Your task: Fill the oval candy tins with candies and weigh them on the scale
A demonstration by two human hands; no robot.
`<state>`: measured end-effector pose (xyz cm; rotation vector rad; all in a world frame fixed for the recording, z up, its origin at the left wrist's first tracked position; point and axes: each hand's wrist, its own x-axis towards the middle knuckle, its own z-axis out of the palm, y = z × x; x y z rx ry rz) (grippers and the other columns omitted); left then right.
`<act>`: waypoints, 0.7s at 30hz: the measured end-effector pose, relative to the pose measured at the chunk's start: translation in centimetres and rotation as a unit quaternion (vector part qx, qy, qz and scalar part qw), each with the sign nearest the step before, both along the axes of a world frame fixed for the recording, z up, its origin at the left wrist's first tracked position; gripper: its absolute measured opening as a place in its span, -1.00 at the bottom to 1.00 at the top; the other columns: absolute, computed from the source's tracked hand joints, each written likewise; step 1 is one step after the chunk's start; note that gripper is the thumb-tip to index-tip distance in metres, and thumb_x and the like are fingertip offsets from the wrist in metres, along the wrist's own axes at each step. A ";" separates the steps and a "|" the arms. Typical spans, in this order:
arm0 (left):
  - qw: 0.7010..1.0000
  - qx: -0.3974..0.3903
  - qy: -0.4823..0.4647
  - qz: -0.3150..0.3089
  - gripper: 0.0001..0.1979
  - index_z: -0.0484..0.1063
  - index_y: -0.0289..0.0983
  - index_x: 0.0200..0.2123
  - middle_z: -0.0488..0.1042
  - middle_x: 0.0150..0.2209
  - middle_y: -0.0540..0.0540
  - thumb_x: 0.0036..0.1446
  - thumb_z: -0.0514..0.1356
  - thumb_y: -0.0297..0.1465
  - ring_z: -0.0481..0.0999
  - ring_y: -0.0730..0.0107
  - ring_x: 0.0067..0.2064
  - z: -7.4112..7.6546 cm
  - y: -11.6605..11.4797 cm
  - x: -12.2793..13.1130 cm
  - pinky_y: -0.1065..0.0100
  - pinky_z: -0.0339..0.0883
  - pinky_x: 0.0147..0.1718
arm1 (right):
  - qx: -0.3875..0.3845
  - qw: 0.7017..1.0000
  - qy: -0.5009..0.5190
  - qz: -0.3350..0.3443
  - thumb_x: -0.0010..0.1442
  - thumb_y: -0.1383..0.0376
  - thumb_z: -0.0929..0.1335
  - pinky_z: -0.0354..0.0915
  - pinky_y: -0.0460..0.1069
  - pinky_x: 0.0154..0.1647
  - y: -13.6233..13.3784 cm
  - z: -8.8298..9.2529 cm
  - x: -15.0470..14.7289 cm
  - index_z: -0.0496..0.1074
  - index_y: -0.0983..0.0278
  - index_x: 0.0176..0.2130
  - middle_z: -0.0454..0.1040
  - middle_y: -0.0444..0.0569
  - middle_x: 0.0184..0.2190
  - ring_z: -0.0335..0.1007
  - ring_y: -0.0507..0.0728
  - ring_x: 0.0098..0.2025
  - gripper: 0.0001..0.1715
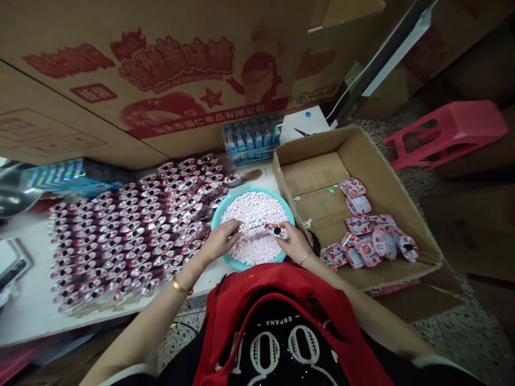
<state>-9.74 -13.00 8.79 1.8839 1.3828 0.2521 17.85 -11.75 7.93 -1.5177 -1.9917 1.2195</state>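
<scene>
A turquoise basin point(216, 217) full of small white and pale pink candies point(257, 206) stands in front of me. My left hand point(222, 238) reaches over its left side, fingers bent and drawn together at the candies; what they hold, if anything, is too small to make out. Above the right part of the basin, my right hand point(296, 244) grips a small candy container point(277, 231) with red-and-white printing and a dark round opening on top. Many similar containers point(137, 233) stand in close rows on the white table to the left.
On the right, an open cardboard box point(314, 187) holds several printed containers point(368, 249). Behind the basin are blue packs point(252, 140) and scissors point(301, 132); other blue packs point(76, 179) lie at far left. Large printed cartons point(169, 118) wall the back. A pink stool point(450, 131) stands right.
</scene>
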 end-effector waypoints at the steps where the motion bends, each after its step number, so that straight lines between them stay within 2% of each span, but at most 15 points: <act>1: 1.000 0.007 0.007 -0.015 -0.71 0.31 -0.26 -0.02 0.42 -0.14 -0.15 0.28 0.01 -0.25 0.41 0.30 -0.10 1.0 0.1 -0.2 0.30 0.29 -0.08 | 0.005 1.000 -0.003 0.005 0.09 0.36 0.31 0.32 0.04 -0.13 0.3 -0.3 -0.5 0.29 0.23 -0.12 0.45 0.01 -0.20 0.40 0.17 -0.16 -0.71; 6: 0.989 0.009 0.123 -0.082 -0.78 0.37 -0.24 -0.14 0.42 -0.21 -0.14 0.27 -0.02 -0.34 0.42 0.29 -0.14 4.8 1.4 1.5 0.29 0.31 -0.14 | 0.026 0.998 -0.019 0.046 0.04 0.42 0.33 0.27 0.11 0.00 1.3 -1.1 -2.3 0.30 0.24 -0.07 0.43 0.07 -0.10 0.34 0.21 -0.05 -0.59; 11: 0.970 0.006 0.231 -0.070 -0.78 0.37 -0.29 -0.21 0.41 -0.28 -0.19 0.25 -0.06 -0.49 0.44 0.24 -0.23 7.3 2.2 4.7 0.27 0.30 -0.26 | 0.039 0.997 -0.028 0.067 0.04 0.44 0.32 0.26 0.15 0.04 1.3 -1.2 -2.7 0.32 0.24 -0.05 0.42 0.10 -0.08 0.31 0.24 -0.02 -0.57; 14: 0.962 0.011 0.259 -0.090 -0.77 0.39 -0.29 -0.22 0.42 -0.27 -0.20 0.22 -0.05 -0.55 0.44 0.21 -0.22 8.4 2.3 5.7 0.27 0.29 -0.29 | 0.041 0.997 -0.023 0.069 0.03 0.46 0.31 0.26 0.16 0.05 1.3 -1.4 -2.8 0.31 0.25 -0.04 0.42 0.10 -0.08 0.31 0.24 -0.01 -0.55; 16: 0.962 0.021 0.254 -0.101 -0.78 0.39 -0.28 -0.22 0.42 -0.27 -0.19 0.22 -0.04 -0.54 0.44 0.22 -0.21 8.6 2.4 5.4 0.27 0.29 -0.27 | 0.042 0.997 -0.018 0.064 0.03 0.47 0.31 0.25 0.16 0.06 1.3 -1.6 -2.6 0.31 0.24 -0.03 0.42 0.09 -0.07 0.31 0.24 0.00 -0.54; 18: 0.967 0.031 0.240 -0.085 -0.79 0.39 -0.27 -0.19 0.40 -0.26 -0.18 0.23 -0.03 -0.50 0.43 0.22 -0.18 8.0 2.5 4.3 0.26 0.30 -0.21 | 0.041 0.998 -0.011 0.056 0.03 0.48 0.31 0.25 0.15 0.08 1.2 -1.8 -2.3 0.31 0.24 -0.03 0.42 0.09 -0.06 0.31 0.24 0.01 -0.53; 21: 0.971 0.004 0.236 -0.028 -0.76 0.37 -0.28 -0.12 0.40 -0.19 -0.21 0.24 -0.04 -0.44 0.42 0.20 -0.12 5.0 2.7 1.8 0.24 0.30 -0.15 | 0.037 0.998 0.001 0.046 0.05 0.46 0.30 0.26 0.14 0.07 1.0 -1.9 -1.5 0.31 0.26 -0.03 0.42 0.10 -0.07 0.32 0.23 0.01 -0.56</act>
